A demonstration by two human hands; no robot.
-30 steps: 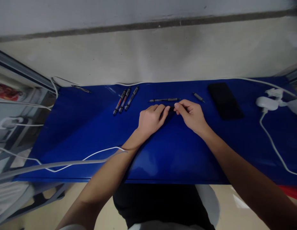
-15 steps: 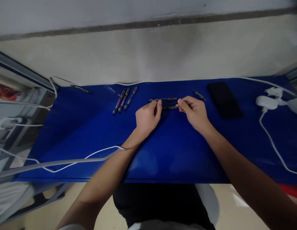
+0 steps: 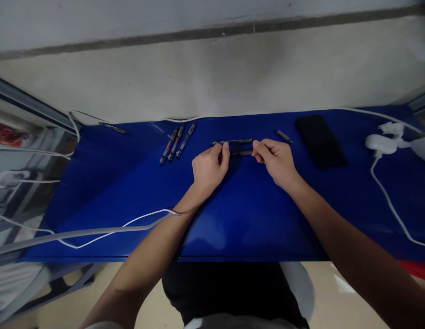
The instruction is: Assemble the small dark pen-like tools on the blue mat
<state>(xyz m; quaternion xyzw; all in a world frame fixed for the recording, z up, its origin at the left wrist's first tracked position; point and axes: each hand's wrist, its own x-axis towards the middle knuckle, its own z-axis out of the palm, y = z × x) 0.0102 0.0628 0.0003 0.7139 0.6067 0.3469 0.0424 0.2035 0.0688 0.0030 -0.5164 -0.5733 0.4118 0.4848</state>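
Observation:
Between my hands a dark pen [image 3: 238, 141] lies crosswise, its thin point reaching left past my left fingertips. My left hand [image 3: 209, 165] is closed, thumb and index finger pinched on it. The thumb and fingers of my right hand [image 3: 276, 160] are pinched at its right end. Just below runs a second dark pen-like piece [image 3: 241, 153], its ends hidden by my fingers; whether a hand touches it I cannot tell. A short grey pen part [image 3: 284, 135] lies beyond my right hand. Three pens [image 3: 177, 142] lie side by side, slanted, left of my left hand.
A black phone [image 3: 320, 141] lies right of my right hand on the blue table [image 3: 130, 192]. Farther right are a white charger [image 3: 382, 144] and its cable. Another pen [image 3: 113, 128] lies at the back left by the wall. White cords [image 3: 96, 233] cross near my left forearm.
The view has shifted very slightly. Both hands keep the same pinch, and the pens stay where they were.

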